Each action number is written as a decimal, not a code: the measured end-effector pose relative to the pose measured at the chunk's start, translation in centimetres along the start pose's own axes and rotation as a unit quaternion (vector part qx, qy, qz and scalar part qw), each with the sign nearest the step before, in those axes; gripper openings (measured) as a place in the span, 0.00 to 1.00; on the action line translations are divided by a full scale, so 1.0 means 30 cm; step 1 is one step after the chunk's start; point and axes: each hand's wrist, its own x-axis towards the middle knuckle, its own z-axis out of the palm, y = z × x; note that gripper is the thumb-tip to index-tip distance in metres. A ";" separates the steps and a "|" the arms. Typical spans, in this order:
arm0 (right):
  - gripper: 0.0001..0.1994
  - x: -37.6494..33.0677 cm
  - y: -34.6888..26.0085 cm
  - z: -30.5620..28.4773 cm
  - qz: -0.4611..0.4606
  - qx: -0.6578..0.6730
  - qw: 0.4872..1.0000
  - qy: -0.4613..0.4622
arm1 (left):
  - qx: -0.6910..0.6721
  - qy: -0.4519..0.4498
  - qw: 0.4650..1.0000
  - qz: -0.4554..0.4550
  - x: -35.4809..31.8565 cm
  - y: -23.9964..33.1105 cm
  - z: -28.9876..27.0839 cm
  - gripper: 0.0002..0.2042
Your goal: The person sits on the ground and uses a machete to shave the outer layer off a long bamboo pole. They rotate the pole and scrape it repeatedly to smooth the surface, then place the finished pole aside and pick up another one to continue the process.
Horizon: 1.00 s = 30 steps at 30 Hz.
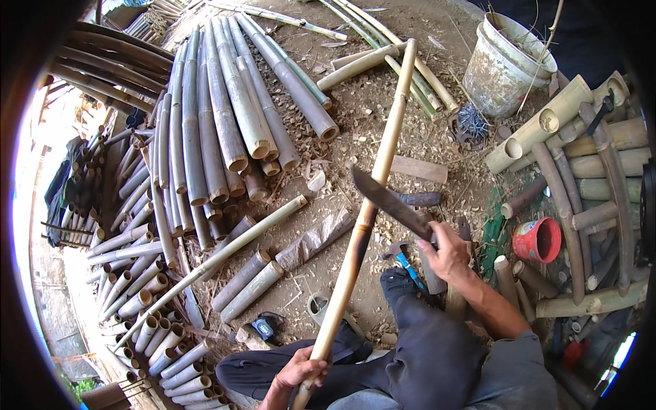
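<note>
Chip-strewn dirt floor [437,137] spreads behind — a bamboo pole [346,273] slants through frame centre, the left hand [301,370], bottom centre, fingers wrapped round it; the right hand [447,256] grips a machete [391,203].

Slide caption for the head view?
Left hand holds a bamboo pole, right hand a broad knife, amid cut bamboo.

A dirt floor [437,48] littered with pale chips [372,85] carries stacked bamboo poles [224,102], a stained white bucket [501,75] and a short brown plank [418,169].
</note>
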 end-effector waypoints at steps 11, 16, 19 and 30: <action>0.27 0.116 -0.020 0.127 0.133 0.024 0.971 -0.196 | 0.058 0.018 0.998 0.026 0.051 0.003 0.121 0.26; 0.30 -0.006 -0.076 0.102 -0.166 0.026 0.960 -0.222 | 0.034 0.024 0.999 0.006 0.061 0.010 0.099 0.27; 0.27 0.088 -0.009 0.131 0.071 0.013 0.986 -0.151 | 0.036 0.027 0.999 0.004 0.061 -0.018 0.092 0.29; 0.28 0.090 -0.035 0.131 0.044 0.024 0.966 -0.253 | 0.050 0.001 0.998 0.041 0.080 -0.010 0.059 0.29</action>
